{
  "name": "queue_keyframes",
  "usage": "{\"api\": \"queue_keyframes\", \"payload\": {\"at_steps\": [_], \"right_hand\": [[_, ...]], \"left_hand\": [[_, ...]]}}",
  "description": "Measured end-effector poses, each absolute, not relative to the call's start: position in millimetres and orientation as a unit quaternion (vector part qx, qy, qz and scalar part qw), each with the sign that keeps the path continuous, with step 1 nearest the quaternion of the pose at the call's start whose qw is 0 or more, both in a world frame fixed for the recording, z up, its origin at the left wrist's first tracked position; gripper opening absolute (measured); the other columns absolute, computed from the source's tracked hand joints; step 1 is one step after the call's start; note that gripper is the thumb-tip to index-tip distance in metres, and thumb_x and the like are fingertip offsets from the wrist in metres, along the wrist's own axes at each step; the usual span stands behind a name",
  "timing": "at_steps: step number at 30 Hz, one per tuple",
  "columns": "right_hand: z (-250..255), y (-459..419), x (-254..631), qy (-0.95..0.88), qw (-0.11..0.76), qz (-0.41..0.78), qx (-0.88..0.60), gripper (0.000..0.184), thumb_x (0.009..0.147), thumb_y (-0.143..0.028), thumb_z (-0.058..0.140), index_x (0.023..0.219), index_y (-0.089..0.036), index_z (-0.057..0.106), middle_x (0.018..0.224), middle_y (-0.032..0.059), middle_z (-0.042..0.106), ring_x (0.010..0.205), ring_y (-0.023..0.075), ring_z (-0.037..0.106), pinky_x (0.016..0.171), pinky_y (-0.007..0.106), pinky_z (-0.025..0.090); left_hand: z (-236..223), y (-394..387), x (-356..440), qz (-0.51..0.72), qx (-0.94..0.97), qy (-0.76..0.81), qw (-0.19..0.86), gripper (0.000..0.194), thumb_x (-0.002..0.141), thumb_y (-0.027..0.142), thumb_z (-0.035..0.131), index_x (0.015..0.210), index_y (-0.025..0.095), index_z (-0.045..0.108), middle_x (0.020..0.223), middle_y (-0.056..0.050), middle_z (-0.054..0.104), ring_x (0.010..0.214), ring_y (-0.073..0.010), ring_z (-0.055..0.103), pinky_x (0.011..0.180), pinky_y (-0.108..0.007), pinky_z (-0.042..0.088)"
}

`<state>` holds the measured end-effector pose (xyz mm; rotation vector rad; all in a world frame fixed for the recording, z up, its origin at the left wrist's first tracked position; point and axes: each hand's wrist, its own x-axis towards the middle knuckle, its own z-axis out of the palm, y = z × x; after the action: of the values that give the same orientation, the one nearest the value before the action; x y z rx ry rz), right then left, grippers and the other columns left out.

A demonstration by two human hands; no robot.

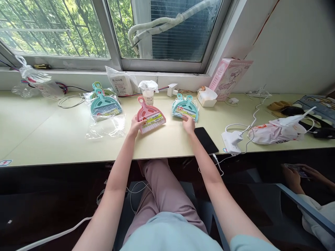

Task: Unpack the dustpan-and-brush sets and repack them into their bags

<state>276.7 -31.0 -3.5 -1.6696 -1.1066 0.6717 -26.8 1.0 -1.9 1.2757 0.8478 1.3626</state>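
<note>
My left hand [136,125] is closed on the left edge of a pink dustpan and brush set [147,111], which has a yellow-green label across it. The set is tilted a little, its bristles toward me. Farther right, my right hand [188,124] is at the lower edge of a blue dustpan and brush set [185,106] in clear wrapping, its fingertips on the front. Whether those fingers grip it or only touch it is hard to see. At the left lies a stack of wrapped blue and green dustpan sets [104,104], with a flat clear plastic bag [107,127] in front.
A lidded cup [148,97] stands behind the pink set. A black phone [206,140] lies right of my right hand, near a white power strip [231,142] with cables. A tissue box [207,97] and pink box [230,78] are behind. Another person's hands [295,176] hold a phone.
</note>
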Motion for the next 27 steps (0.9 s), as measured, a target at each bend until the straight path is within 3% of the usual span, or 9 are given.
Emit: {"api": "queue_keyframes", "payload": {"at_steps": [4, 10, 15, 20, 25, 27], "right_hand": [[0, -27, 291, -0.633, 0.337, 0.038, -0.695, 0.035, 0.085, -0.007, 0.049, 0.108, -0.021, 0.071, 0.14, 0.0122, 0.055, 0.136, 0.0302, 0.039, 0.112, 0.053, 0.032], [-2, -2, 314, -0.712, 0.227, -0.025, -0.664, 0.03, 0.088, -0.014, 0.056, 0.116, -0.018, 0.068, 0.124, 0.0135, 0.065, 0.124, 0.0311, 0.048, 0.107, 0.053, 0.03], [-6, 10, 326, -0.757, 0.222, -0.065, -0.611, 0.026, 0.094, -0.014, 0.047, 0.109, -0.02, 0.068, 0.131, 0.0097, 0.062, 0.131, 0.0266, 0.045, 0.109, 0.05, 0.029], [-11, 15, 315, -0.772, 0.241, -0.076, -0.583, 0.03, 0.097, -0.011, 0.039, 0.112, -0.013, 0.066, 0.142, 0.0147, 0.054, 0.139, 0.0255, 0.037, 0.114, 0.049, 0.025], [-14, 44, 303, -0.723, 0.297, -0.028, -0.623, 0.032, 0.098, -0.025, 0.04, 0.106, -0.013, 0.068, 0.145, 0.016, 0.05, 0.146, 0.0259, 0.027, 0.119, 0.048, 0.024], [-18, 59, 301, -0.694, 0.3, -0.012, -0.654, 0.035, 0.098, -0.03, 0.038, 0.104, -0.014, 0.068, 0.152, 0.014, 0.043, 0.149, 0.0266, 0.02, 0.121, 0.05, 0.017]], "left_hand": [[-4, 3, -26, 0.572, 0.533, 0.354, 0.513, 0.067, 0.057, 0.028, 0.085, 0.119, 0.015, 0.064, 0.116, -0.013, 0.07, 0.112, -0.034, 0.064, 0.095, -0.044, 0.054], [-6, 4, -26, 0.568, 0.537, 0.361, 0.51, 0.067, 0.057, 0.031, 0.084, 0.119, 0.015, 0.064, 0.117, -0.014, 0.069, 0.111, -0.0329, 0.065, 0.094, -0.045, 0.054], [-5, 5, -27, 0.567, 0.528, 0.376, 0.508, 0.068, 0.056, 0.03, 0.084, 0.119, 0.013, 0.064, 0.114, -0.015, 0.07, 0.107, -0.0328, 0.066, 0.093, -0.045, 0.054], [-6, 8, -27, 0.57, 0.522, 0.375, 0.512, 0.066, 0.054, 0.027, 0.084, 0.116, 0.013, 0.065, 0.111, -0.014, 0.071, 0.105, -0.0331, 0.066, 0.092, -0.045, 0.054], [-7, 9, -26, 0.573, 0.507, 0.399, 0.506, 0.067, 0.053, 0.025, 0.083, 0.116, 0.013, 0.064, 0.11, -0.013, 0.071, 0.105, -0.0321, 0.066, 0.091, -0.045, 0.054], [-5, 6, -26, 0.574, 0.506, 0.399, 0.506, 0.068, 0.053, 0.025, 0.082, 0.117, 0.014, 0.063, 0.111, -0.012, 0.071, 0.106, -0.0317, 0.065, 0.092, -0.046, 0.053]]}}
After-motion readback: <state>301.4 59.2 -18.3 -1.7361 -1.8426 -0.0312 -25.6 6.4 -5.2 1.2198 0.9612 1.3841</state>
